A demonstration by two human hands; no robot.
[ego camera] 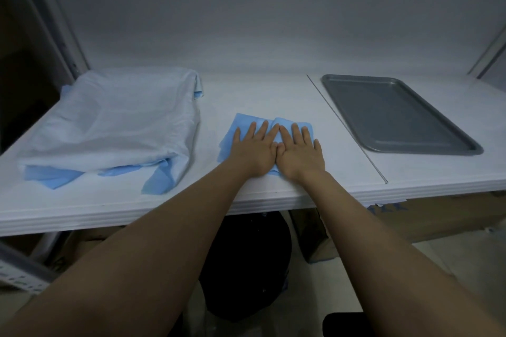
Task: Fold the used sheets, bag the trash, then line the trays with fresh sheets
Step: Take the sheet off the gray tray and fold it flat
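While all ten fingers (264,128) lie straight and slightly fanned, nothing is pinched. They press flat on 1 folded blue sheet (240,124). Thumbs meet in the middle, touching each other.

Left hand (253,150) and right hand (299,154) sit side by side, palms down, heels near the sheet's front edge. 2 hands, 2 bare forearms reaching in from the bottom of the view.

Sheet: small folded rectangle on the table (273,96), centre, near the front edge. Blue shows past the fingertips and off the left hand's side; a raised fold runs between the two index fingers.

Left of it, apart from it: 1 pile (109,123), a pale white layer draped on top, with blue sheet corners sticking out at the front and at the back right. Sheet count inside the pile: cannot tell.

Right of it: 1 grey metal tray (394,115), flat on the table with bare metal showing inside it. 1 thin seam (345,126) runs across the tabletop between sheet and tray; the tray lies wholly on the far side of the seam.

Under the table: 1 dark rounded bin (246,268), too dim for detail, and 1 cardboard box (438,216) to its right.
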